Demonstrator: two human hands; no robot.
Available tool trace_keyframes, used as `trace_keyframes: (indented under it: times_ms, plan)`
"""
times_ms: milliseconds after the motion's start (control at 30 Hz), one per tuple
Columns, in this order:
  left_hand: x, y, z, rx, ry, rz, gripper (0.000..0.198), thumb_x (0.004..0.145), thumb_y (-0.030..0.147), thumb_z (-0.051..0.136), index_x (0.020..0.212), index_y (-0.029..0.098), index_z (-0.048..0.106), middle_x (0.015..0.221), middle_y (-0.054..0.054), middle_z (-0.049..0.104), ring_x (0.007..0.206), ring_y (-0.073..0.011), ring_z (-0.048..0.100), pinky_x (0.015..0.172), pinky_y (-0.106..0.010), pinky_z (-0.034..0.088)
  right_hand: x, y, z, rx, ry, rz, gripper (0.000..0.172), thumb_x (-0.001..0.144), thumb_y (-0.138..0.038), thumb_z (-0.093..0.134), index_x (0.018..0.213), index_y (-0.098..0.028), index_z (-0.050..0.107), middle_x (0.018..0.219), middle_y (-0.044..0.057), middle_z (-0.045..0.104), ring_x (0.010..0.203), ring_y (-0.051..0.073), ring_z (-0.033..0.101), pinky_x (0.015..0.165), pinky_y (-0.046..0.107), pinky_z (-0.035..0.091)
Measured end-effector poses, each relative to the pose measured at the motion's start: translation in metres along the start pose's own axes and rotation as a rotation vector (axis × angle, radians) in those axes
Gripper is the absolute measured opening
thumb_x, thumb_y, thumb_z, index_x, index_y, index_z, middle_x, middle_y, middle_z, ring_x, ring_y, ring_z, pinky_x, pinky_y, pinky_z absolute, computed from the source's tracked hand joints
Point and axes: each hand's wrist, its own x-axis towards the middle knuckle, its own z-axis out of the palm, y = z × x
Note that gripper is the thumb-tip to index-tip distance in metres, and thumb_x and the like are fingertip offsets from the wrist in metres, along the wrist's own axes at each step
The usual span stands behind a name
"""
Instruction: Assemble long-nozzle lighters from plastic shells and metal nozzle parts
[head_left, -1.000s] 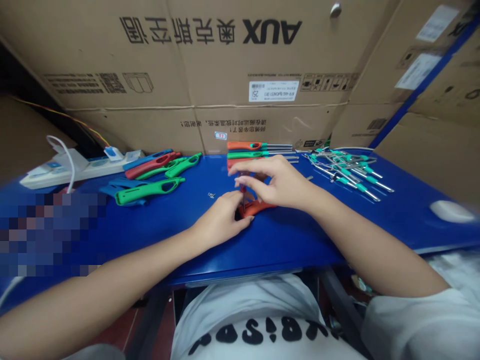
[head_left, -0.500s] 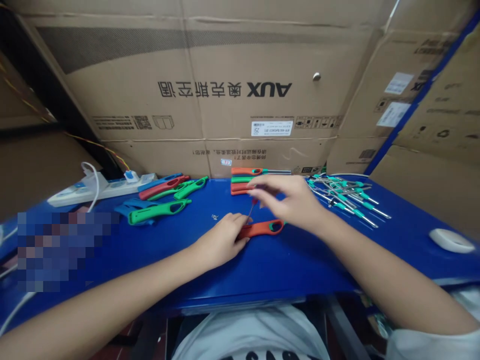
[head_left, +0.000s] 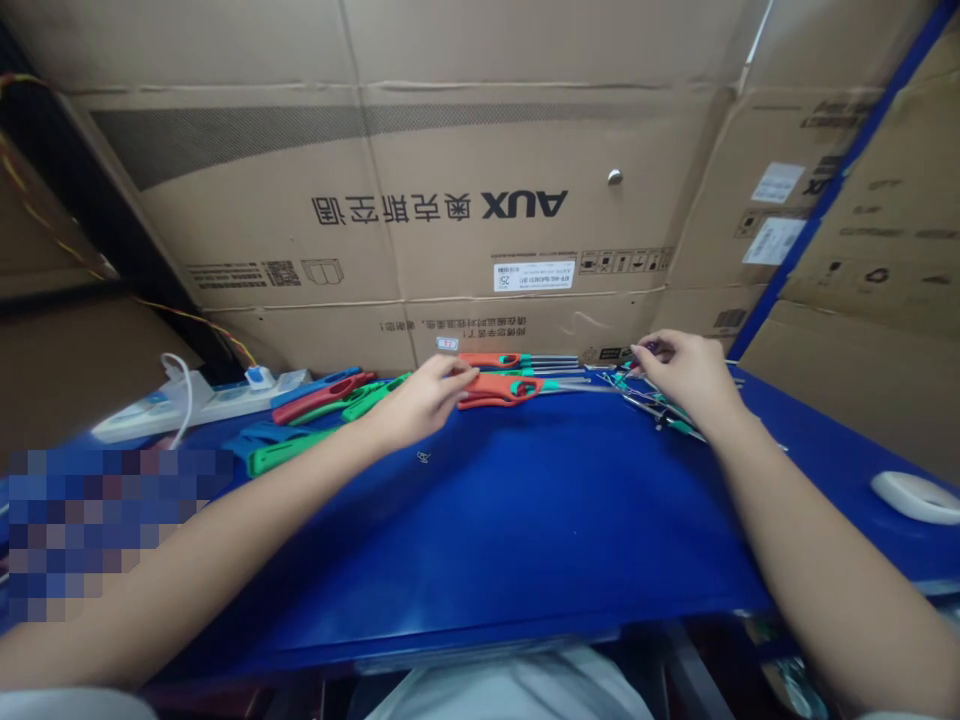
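Cardboard boxes (head_left: 450,200) stood stacked behind a blue counter (head_left: 510,520). The person's left hand (head_left: 420,398) reached to the back of the counter, its fingers (head_left: 459,374) closed on the handle end of an orange lighter (head_left: 502,390), which lay pointing right, just in front of a small stack of finished lighters (head_left: 517,362) by the boxes. The right hand (head_left: 686,375) rested over a pile of metal rods with teal sleeves (head_left: 667,410) at the back right; its fingers (head_left: 646,352) were pinched together on something small that could not be made out. Loose red, green and blue handles (head_left: 322,400) lay to the left, near a white power strip (head_left: 187,400). A white roll of tape (head_left: 915,495) sat at the counter's right edge.
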Motion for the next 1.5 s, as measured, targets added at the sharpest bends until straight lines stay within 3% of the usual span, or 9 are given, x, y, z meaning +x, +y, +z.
trace_keyframes:
  times_ms: [100,200,400,600,1000,1133,1267,1400,1500]
  plan:
    - [0.014,-0.026,0.012,-0.058,0.029,-0.127,0.030,0.097,0.022,0.050,0.121,0.020,0.068,0.117,-0.013,0.066,0.114,-0.0264,0.061,0.104,-0.047,0.050,0.001,0.001,-0.001,-0.005,0.005,0.000,0.011,0.081,-0.027,0.064,0.080,-0.019,0.071,0.064,0.005,0.074,0.074,0.026,0.076,0.077,0.036,0.057]
    - [0.024,-0.046,0.026,-0.074,0.002,-0.165,0.031,0.095,0.021,0.049,0.118,0.018,0.070,0.117,-0.013,0.067,0.112,-0.0263,0.062,0.104,-0.047,0.050,0.000,0.001,0.000,-0.027,-0.036,-0.024,0.011,0.081,-0.027,0.063,0.080,-0.019,0.071,0.064,0.005,0.074,0.074,0.026,0.075,0.077,0.036,0.057]
    - [0.034,-0.068,0.048,-0.107,-0.049,-0.228,0.027,0.091,0.021,0.053,0.108,0.017,0.074,0.110,-0.013,0.069,0.106,-0.0259,0.066,0.100,-0.042,0.053,-0.001,0.005,0.002,-0.052,-0.012,-0.027,0.013,0.081,-0.027,0.062,0.082,-0.018,0.072,0.067,0.006,0.074,0.076,0.026,0.075,0.079,0.036,0.056]
    - [0.035,-0.070,0.059,-0.144,-0.055,-0.281,0.018,0.089,0.023,0.059,0.097,0.019,0.075,0.107,-0.011,0.073,0.105,-0.0264,0.068,0.100,-0.042,0.053,-0.001,0.005,0.002,-0.071,-0.058,-0.015,0.012,0.080,-0.025,0.061,0.080,-0.019,0.071,0.066,0.005,0.073,0.075,0.026,0.075,0.077,0.036,0.055]
    - [0.038,-0.063,0.054,-0.053,-0.061,-0.441,0.028,0.085,0.029,0.065,0.106,0.015,0.077,0.107,-0.010,0.077,0.101,-0.0274,0.071,0.095,-0.037,0.054,-0.001,0.003,0.008,-0.317,-0.233,-0.015,0.013,0.082,-0.022,0.064,0.086,-0.018,0.075,0.083,0.010,0.077,0.084,0.027,0.073,0.079,0.034,0.055]
    - [0.036,-0.056,0.039,0.042,-0.071,-0.521,0.035,0.089,0.035,0.061,0.115,0.016,0.075,0.115,-0.009,0.075,0.104,-0.0243,0.070,0.095,-0.032,0.054,-0.004,0.008,0.012,-0.395,-0.405,-0.036,0.022,0.085,-0.016,0.058,0.098,-0.019,0.075,0.100,0.010,0.078,0.093,0.026,0.073,0.082,0.031,0.054]
    - [0.022,-0.064,0.003,0.205,-0.133,-0.653,0.036,0.089,0.032,0.056,0.119,0.019,0.072,0.126,-0.010,0.070,0.117,-0.0264,0.064,0.101,-0.033,0.049,-0.007,0.015,0.025,-0.439,-0.583,-0.044,0.031,0.078,-0.006,0.059,0.101,-0.017,0.076,0.106,0.011,0.077,0.098,0.025,0.072,0.083,0.029,0.053]
    - [-0.006,-0.089,-0.039,0.392,-0.330,-0.878,0.061,0.072,0.039,0.072,0.125,0.009,0.066,0.129,-0.025,0.065,0.124,-0.0441,0.056,0.098,-0.049,0.049,-0.010,0.023,0.037,-0.480,-0.696,-0.038,0.044,0.072,-0.001,0.059,0.111,-0.016,0.074,0.110,0.013,0.074,0.103,0.027,0.070,0.083,0.031,0.052]
    - [-0.028,-0.105,-0.063,0.441,-0.520,-1.017,0.052,0.060,0.036,0.079,0.106,0.011,0.074,0.105,-0.022,0.073,0.107,-0.0438,0.065,0.087,-0.045,0.052,-0.010,0.026,0.039,-0.513,-0.727,-0.027,0.046,0.075,-0.006,0.059,0.119,-0.016,0.070,0.116,0.015,0.071,0.105,0.029,0.068,0.083,0.033,0.051]
